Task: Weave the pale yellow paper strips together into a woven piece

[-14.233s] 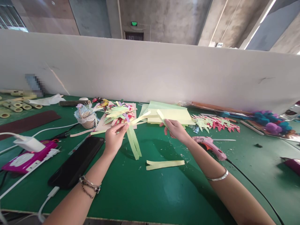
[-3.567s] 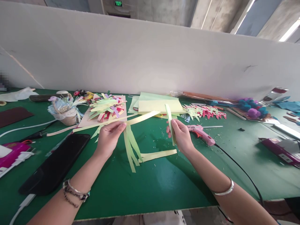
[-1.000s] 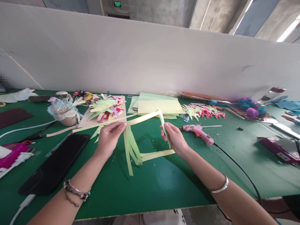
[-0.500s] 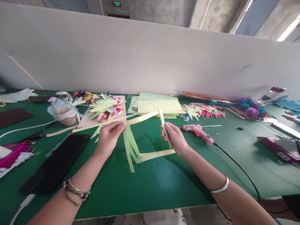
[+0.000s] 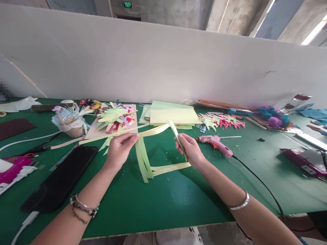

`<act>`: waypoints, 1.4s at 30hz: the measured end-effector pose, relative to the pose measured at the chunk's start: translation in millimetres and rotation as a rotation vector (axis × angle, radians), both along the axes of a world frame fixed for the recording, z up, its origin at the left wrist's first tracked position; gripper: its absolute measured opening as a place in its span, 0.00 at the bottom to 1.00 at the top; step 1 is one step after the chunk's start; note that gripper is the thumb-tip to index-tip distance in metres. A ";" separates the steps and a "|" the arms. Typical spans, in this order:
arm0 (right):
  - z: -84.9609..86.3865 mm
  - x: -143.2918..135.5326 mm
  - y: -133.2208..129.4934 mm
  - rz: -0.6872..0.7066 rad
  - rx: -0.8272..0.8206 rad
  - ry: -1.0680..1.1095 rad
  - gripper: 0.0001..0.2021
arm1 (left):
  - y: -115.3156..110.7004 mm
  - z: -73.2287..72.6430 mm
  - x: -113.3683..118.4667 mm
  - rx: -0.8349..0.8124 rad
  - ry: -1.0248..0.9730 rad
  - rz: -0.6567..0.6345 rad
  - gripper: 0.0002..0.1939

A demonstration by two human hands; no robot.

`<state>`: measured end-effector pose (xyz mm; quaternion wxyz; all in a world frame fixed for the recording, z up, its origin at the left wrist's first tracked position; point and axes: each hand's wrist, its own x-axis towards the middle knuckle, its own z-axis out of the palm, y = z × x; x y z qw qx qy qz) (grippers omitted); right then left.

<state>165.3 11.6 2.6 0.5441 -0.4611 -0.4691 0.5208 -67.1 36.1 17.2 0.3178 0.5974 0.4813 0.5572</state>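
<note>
Pinched between the thumb and fingers of my left hand [image 5: 121, 149] is a pale yellow paper strip [image 5: 155, 130], which runs up to the right. My right hand [image 5: 190, 149] grips a green paper strip [image 5: 174, 130] whose top end meets the yellow strip. Several light green strips [image 5: 144, 158] hang below my left fingertips. Low between the hands, yellow strips [image 5: 171, 167] stretch across to below my right hand. Behind them lie yellow and green paper sheets [image 5: 173, 115].
A pink glue gun [image 5: 217, 143] with a black cord lies right of my right hand. At the left are a black phone [image 5: 61, 178], a small decorated basket [image 5: 74, 120] and a heap of cut paper [image 5: 117, 117]. A white partition [image 5: 163, 61] stands behind.
The joined ends of the yellow and green strips have shifted slightly left and down. The hanging green strips have swung closer together. Both hands keep their grips.
</note>
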 end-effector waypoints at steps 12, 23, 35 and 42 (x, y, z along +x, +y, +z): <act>0.5 0.6 0.5 0.037 -0.006 0.161 0.13 | -1.5 0.7 0.6 -0.027 0.034 0.054 0.17; 0.0 3.1 2.3 0.052 -0.028 0.249 0.07 | -1.8 -2.6 2.6 -0.057 0.107 -0.047 0.18; 1.9 -1.1 0.7 0.010 0.007 0.269 0.14 | -10.7 0.2 13.3 -0.145 0.105 -0.192 0.15; 1.3 -1.2 1.4 0.000 -0.003 0.228 0.17 | -9.9 -3.2 14.3 -0.193 0.116 -0.232 0.17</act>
